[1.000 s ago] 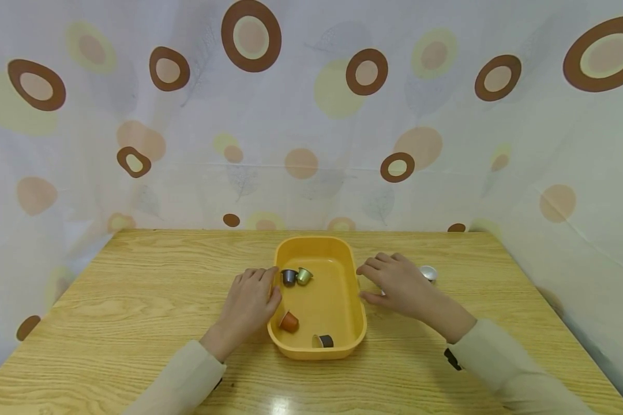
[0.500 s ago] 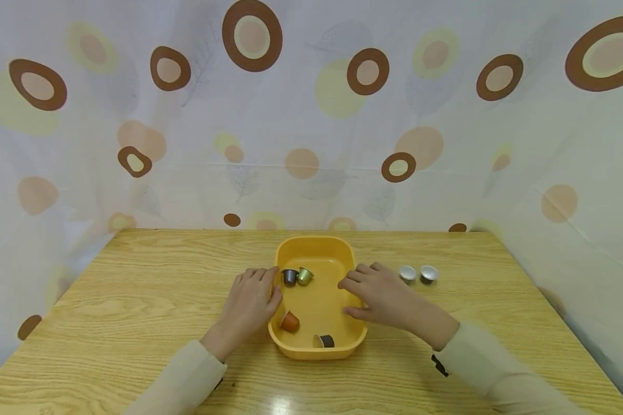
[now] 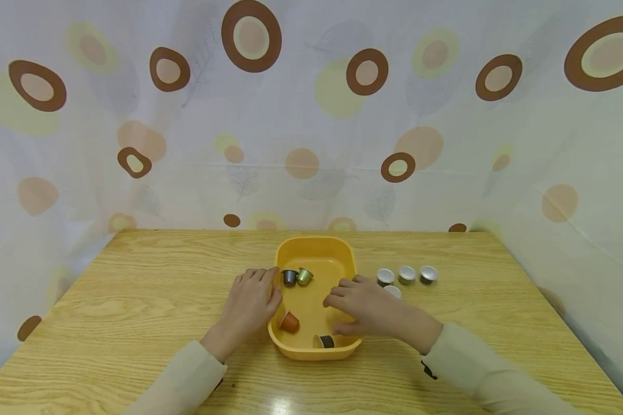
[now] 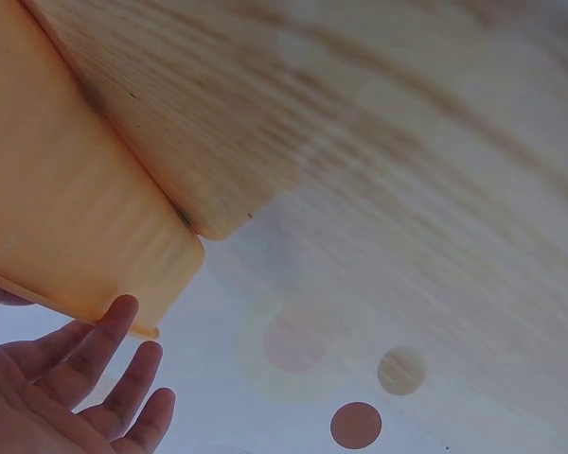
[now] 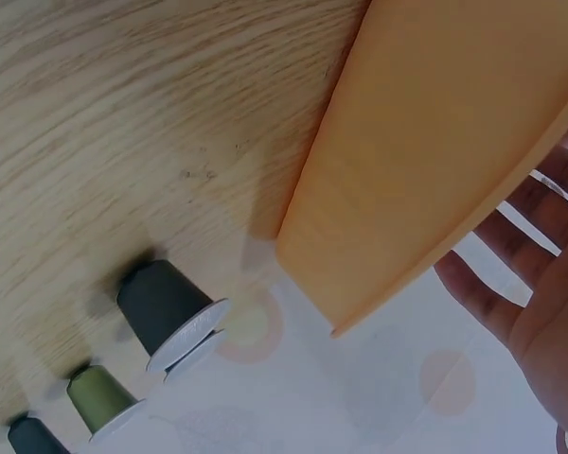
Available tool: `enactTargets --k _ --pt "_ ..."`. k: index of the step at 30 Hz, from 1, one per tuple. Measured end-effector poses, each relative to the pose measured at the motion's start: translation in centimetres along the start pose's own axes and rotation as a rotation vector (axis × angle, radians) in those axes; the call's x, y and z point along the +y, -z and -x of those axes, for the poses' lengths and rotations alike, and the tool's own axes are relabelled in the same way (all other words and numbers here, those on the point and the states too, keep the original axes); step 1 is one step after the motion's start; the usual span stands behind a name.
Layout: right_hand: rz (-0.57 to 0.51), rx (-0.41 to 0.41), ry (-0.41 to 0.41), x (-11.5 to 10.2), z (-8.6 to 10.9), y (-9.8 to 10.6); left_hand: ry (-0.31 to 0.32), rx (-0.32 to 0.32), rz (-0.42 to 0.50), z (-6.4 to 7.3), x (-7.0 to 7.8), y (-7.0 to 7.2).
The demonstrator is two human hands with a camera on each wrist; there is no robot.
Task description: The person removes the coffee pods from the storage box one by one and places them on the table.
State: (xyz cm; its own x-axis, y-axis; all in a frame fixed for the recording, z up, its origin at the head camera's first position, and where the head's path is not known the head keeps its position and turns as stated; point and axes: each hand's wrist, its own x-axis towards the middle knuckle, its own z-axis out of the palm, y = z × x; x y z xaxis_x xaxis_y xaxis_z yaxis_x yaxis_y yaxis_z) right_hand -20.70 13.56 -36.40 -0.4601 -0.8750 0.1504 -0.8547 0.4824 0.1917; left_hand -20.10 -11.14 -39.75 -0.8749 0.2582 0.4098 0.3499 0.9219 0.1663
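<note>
A yellow plastic bin [image 3: 316, 308] stands on the table, with coffee capsules lying loose in it. Near its left wall lie a dark capsule [image 3: 289, 278] and a green capsule [image 3: 305, 276] side by side. An orange capsule [image 3: 289, 322] and a black capsule [image 3: 326, 341] are nearer the front. My left hand [image 3: 250, 300] rests at the bin's left rim, fingers loosely bent; the left wrist view shows one fingertip [image 4: 123, 307] over the rim. Over the right rim reaches my right hand [image 3: 366, 305], fingers spread and relaxed, no capsule visible in it.
Right of the bin, several coffee capsules stand lid up on the wooden table [image 3: 150, 288], including a dark capsule [image 3: 428, 274] and a green capsule [image 5: 102, 399]. A patterned curtain [image 3: 311, 115] hangs behind and along the sides.
My right hand has moved left and toward me, from beside the right rim to over the bin's interior, uncovering the standing capsules. My left hand and the bin have stayed put.
</note>
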Motion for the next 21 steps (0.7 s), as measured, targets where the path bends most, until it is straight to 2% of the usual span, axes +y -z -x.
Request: enactTargets --k 21 --pt "-0.099 -0.103 0.075 -0.9 -1.3 -0.8 0.022 -0.036 0.029 -0.1 -0.1 0.2"
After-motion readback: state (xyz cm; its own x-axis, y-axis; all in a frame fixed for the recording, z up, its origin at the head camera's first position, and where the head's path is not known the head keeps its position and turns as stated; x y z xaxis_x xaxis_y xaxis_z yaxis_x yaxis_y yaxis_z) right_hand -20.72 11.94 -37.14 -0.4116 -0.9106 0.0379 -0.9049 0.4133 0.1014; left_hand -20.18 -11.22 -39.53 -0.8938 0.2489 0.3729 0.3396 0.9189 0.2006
